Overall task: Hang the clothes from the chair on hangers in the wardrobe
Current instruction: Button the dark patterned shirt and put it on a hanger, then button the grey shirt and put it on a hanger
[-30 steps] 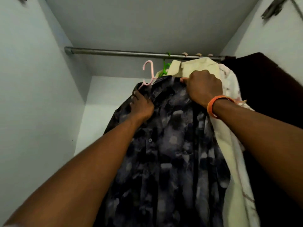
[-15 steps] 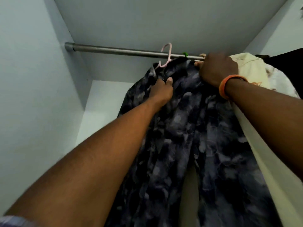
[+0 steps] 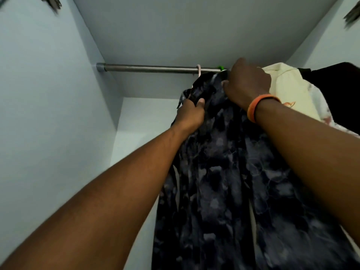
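A: Head view. Where does the dark patterned shirt [image 3: 229, 172] hang?

B: From the pink hanger [image 3: 198, 70], whose hook sits over the metal rail [image 3: 152, 68] inside the wardrobe [image 3: 58, 114].

A: And the hands?

B: The left hand [image 3: 191, 114] pinches a fold of shirt near the collar, thumb on top. The right hand [image 3: 247, 84], with an orange wristband [image 3: 257, 106], curls its fingers into the shirt's shoulder.

A: Neighbours?

B: A cream garment [image 3: 288, 94] just beside it, then a black garment [image 3: 339, 90].
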Demonstrator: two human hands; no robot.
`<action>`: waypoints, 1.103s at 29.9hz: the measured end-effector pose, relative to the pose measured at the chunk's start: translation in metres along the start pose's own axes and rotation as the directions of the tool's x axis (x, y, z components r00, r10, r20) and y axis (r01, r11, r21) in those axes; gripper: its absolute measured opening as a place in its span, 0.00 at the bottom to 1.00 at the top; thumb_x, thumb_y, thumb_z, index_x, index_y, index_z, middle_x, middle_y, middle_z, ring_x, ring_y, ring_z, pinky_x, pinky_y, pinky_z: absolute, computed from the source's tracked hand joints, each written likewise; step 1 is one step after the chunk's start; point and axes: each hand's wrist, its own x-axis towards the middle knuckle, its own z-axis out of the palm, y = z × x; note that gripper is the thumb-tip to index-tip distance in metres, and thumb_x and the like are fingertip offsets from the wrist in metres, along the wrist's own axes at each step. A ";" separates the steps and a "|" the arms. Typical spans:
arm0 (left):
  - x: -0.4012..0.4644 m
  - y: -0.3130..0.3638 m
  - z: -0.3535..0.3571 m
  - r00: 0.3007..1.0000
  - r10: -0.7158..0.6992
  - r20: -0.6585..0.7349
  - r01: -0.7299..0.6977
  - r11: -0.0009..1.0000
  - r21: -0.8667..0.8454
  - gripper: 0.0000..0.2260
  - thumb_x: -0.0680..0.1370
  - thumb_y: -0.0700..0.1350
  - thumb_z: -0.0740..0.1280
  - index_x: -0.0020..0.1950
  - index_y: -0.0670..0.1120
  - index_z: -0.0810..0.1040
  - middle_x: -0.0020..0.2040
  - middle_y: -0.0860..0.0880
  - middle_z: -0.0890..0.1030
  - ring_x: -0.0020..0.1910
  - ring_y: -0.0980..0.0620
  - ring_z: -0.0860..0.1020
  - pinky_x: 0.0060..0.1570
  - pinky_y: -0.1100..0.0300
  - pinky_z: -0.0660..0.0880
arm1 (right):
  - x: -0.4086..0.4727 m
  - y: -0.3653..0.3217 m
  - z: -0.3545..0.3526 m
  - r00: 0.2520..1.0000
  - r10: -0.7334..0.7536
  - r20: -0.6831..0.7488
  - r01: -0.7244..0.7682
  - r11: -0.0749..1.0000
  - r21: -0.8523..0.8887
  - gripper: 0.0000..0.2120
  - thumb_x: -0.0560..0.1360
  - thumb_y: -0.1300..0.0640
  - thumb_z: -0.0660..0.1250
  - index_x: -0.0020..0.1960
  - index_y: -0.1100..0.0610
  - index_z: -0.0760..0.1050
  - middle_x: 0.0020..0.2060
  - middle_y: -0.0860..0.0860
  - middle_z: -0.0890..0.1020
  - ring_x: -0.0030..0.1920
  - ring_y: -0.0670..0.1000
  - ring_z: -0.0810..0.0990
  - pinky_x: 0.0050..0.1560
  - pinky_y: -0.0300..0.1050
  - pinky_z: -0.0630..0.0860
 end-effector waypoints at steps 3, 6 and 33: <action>-0.036 0.010 -0.012 0.996 -0.094 0.007 0.094 0.995 0.012 0.22 0.84 0.55 0.56 0.72 0.42 0.68 0.70 0.42 0.73 0.67 0.42 0.72 0.59 0.58 0.68 | -0.021 0.007 -0.010 0.998 0.062 0.023 -0.064 0.994 0.083 0.27 0.79 0.50 0.64 0.71 0.64 0.63 0.62 0.63 0.77 0.60 0.67 0.77 0.53 0.58 0.74; -0.078 0.019 -0.024 0.988 -0.156 -0.001 0.156 0.986 0.065 0.23 0.84 0.56 0.55 0.73 0.41 0.66 0.70 0.43 0.72 0.64 0.47 0.72 0.54 0.60 0.66 | -0.051 0.012 -0.025 0.994 0.095 0.051 -0.102 0.981 0.163 0.30 0.77 0.52 0.69 0.72 0.63 0.61 0.62 0.63 0.76 0.60 0.68 0.77 0.54 0.58 0.75; -0.543 0.337 -0.402 0.764 -0.067 -0.641 0.556 0.573 0.603 0.07 0.81 0.49 0.66 0.53 0.47 0.79 0.43 0.57 0.80 0.42 0.59 0.79 0.48 0.49 0.81 | -0.420 -0.294 -0.454 0.734 -0.186 0.654 -0.659 -0.431 0.617 0.05 0.75 0.55 0.71 0.47 0.56 0.77 0.38 0.47 0.81 0.36 0.40 0.78 0.39 0.29 0.72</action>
